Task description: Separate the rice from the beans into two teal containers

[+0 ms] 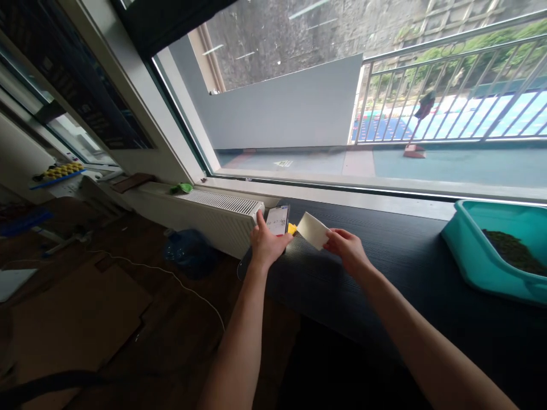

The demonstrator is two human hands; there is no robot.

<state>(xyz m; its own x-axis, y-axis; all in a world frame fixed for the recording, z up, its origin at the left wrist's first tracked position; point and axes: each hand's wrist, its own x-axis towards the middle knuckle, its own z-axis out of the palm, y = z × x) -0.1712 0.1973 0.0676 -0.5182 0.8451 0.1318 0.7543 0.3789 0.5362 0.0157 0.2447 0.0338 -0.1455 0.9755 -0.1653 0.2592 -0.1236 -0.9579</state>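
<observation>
My left hand (pixel 265 244) grips a phone (pixel 277 220) with a lit screen, held upright at the left end of a black table (pixel 384 267). My right hand (pixel 348 249) pinches a white card (pixel 313 230) by its right edge and holds it tilted just right of the phone. A small yellow object (pixel 292 229) lies on the table between the phone and the card; I cannot make out what it is.
A teal plastic tub (pixel 474 245) holding dark loose material stands at the table's right. A white radiator (pixel 213 213) runs under the big window, with a green object (pixel 181 187) on top. A white cable (pixel 171 276) trails over the brown floor at left.
</observation>
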